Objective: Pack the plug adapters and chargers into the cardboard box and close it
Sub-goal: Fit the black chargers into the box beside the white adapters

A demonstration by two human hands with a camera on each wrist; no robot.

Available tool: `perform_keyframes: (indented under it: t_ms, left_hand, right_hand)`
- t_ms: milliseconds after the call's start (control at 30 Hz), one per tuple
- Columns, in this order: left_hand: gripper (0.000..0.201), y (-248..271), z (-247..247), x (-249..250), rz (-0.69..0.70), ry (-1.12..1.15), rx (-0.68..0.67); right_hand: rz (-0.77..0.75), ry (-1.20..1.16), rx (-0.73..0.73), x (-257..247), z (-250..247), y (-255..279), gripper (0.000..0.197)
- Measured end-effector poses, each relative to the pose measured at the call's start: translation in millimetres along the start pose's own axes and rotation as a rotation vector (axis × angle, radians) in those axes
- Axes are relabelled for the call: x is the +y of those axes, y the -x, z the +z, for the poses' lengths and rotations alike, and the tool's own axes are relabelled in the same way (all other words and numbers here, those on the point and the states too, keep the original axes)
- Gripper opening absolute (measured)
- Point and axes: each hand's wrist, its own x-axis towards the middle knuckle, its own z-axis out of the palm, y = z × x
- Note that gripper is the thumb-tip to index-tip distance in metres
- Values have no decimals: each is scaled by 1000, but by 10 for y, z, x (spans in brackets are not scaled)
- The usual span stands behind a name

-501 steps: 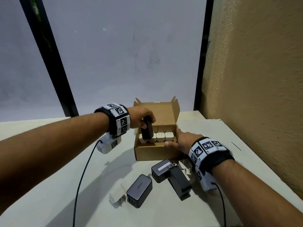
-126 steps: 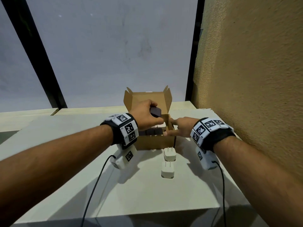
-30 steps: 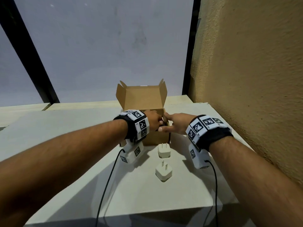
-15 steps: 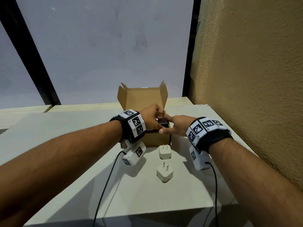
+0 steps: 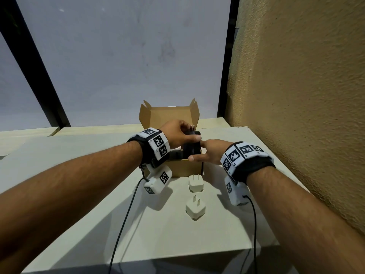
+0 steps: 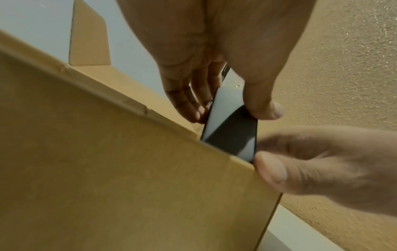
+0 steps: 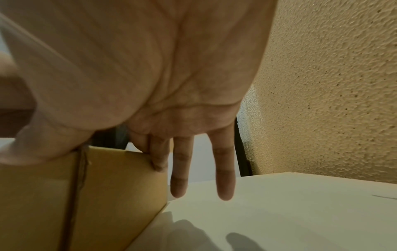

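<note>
The open cardboard box stands mid-table with its lid raised behind. My left hand pinches a black charger, upright with its prongs up, at the box's right end. In the left wrist view the charger has its lower end behind the front wall. My right hand rests on the box's front right corner. Its thumb is on the front and its straight fingers lie along the right wall. Two white plug adapters lie in front. More dark chargers show inside.
A rough ochre wall rises close along the table's right side. Wrist-camera cables trail over the near table edge. A window with black frame bars stands behind the box.
My left hand has risen from low in the box, bringing the black charger up so that its prongs show. The right hand stays at the box's corner.
</note>
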Motion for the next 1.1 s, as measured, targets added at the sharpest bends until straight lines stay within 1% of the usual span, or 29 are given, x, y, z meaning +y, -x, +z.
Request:
perform_keyframes:
  t_ms: [67,167,267,333,400,467,533,633,700,733,833,967,1067,1100]
  left_hand:
    - [24,11,25,-2,-11,3,-24]
    - [37,-18,48,-38,-51,45,49]
    - [43,-28,89,-26,-88,86,119]
    - [48,-40,133,-17,-65,36,141]
    - [43,-63,169,-16,-17,-9,146]
    - [33,-80,174,-24,-6,-2,119]
    - [30,-67,144,-32,-50,15,57]
    - [32,-20,57,-73,-109,-12,-137]
    - [37,31,-19,-93,-128,90,-251]
    - [39,48,-53,-101,-128,113,-271]
    - [39,38,-82,-115,-147,92,-230]
    - [32,-28,12,-106,-216,65,-153]
    - [36,-64,42,-82,-238,30,-146]
    - [37,-66,54,-66,-226,-10,-152]
  right_hand:
    - [6,-14,-15,19,-6,25,68]
    - [8,-17,-25,4,-2,-4,70]
    - [6,-5,-26,-5,4,-38,72]
    - [13,-11,-25,-5,3,-39,71]
    - [20,-16,-25,-2,6,-43,70]
    - [21,-26,-24,2,13,-44,70]
    - [13,-34,-22,10,16,-43,70]
    - [-2,-27,-34,10,-11,-42,69]
    - [-2,12,-44,-2,-36,-68,74]
    - [0,43,-43,-9,-45,-85,76]
    - [1,127,-44,-26,-69,-112,75]
    - [-8,135,-47,-31,-81,-118,70]
    - [-19,119,-48,-20,-77,-130,67]
    - [-27,110,-46,-16,-77,-127,67]
